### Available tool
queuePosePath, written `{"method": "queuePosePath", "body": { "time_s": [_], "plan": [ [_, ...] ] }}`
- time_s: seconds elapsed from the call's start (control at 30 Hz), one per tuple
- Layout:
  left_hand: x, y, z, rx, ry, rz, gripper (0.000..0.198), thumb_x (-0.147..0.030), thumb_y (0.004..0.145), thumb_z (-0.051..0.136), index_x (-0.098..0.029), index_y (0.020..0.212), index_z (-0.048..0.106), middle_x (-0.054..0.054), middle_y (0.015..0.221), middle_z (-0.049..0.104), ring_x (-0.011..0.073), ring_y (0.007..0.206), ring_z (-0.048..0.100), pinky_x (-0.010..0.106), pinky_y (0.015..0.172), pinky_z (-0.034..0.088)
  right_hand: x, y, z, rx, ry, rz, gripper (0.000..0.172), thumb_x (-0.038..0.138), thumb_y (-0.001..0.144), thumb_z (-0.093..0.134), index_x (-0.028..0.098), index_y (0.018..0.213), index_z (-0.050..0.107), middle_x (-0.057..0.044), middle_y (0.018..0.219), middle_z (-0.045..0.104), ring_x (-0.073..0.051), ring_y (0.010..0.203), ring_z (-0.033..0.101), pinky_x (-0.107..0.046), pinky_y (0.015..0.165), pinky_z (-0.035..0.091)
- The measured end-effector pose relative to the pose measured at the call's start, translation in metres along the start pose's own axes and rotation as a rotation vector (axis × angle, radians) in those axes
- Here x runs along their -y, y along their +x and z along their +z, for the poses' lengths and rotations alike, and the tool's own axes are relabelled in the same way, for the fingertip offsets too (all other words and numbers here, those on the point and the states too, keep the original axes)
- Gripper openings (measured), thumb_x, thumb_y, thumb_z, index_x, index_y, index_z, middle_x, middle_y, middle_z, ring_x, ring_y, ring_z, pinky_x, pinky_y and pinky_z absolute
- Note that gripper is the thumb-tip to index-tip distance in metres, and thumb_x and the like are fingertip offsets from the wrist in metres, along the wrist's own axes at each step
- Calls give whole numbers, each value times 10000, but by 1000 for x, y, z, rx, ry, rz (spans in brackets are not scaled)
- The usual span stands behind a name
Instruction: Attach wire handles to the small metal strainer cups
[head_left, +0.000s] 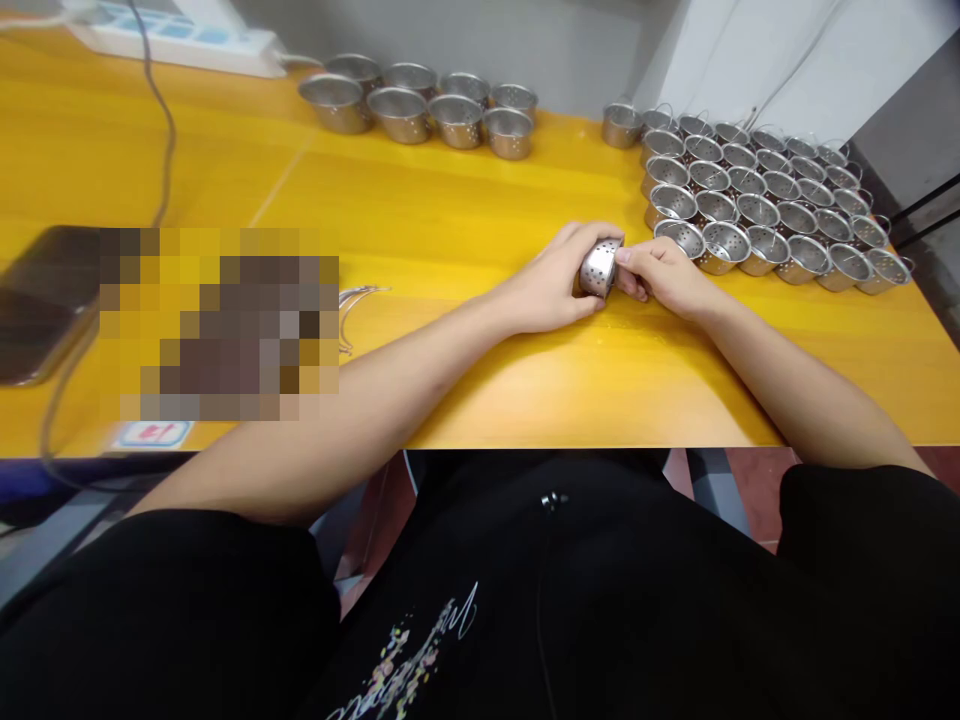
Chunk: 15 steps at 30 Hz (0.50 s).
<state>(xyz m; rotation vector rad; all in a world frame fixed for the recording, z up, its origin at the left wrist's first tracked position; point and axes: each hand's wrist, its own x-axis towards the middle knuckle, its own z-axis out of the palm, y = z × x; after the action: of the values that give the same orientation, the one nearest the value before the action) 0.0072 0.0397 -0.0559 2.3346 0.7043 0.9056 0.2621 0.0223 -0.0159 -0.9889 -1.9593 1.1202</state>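
Observation:
A small perforated metal basket (598, 268) lies tipped on its side between my hands, just above the yellow table. My left hand (564, 272) wraps round its wall, fingers over the top and thumb below. At the basket's right end, my right hand (664, 272) is closed, thumb and fingers pinching at the edge. Whether a wire is also between those fingers is hidden. Several thin curved wire handles (346, 318) lie on the table beyond my left forearm, partly covered by a blurred patch.
Rows of perforated baskets with wire handles (780, 215) stand at the right. Several baskets without visible handles (457, 122) line the back edge. A dark phone-like slab (46, 300), a cable (166, 150) and a white power strip (180, 40) are at the left.

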Motion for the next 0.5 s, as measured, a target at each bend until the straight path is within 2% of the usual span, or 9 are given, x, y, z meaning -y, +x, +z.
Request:
{"method": "queuePosePath", "body": {
  "time_s": [0.2,0.5],
  "plan": [
    [-2,2,-1,12,-48,-13,880,-360,898,921,-270,1711,596,175,1719,673,443,1611,637,658,1439,507,1,-1,0,7,-17,-8,873,958,1058,792,226,608,640,1,536,544,-122,528,429,-309,554,301],
    [-6,4,0,-37,-98,-70,830,-407,884,981,-283,1637,655,162,1665,711,462,1603,636,684,1450,492,2,-1,1,10,-10,-15,882,962,1072,777,240,598,602,-1,540,531,-141,557,428,-310,570,320]
  ]
}}
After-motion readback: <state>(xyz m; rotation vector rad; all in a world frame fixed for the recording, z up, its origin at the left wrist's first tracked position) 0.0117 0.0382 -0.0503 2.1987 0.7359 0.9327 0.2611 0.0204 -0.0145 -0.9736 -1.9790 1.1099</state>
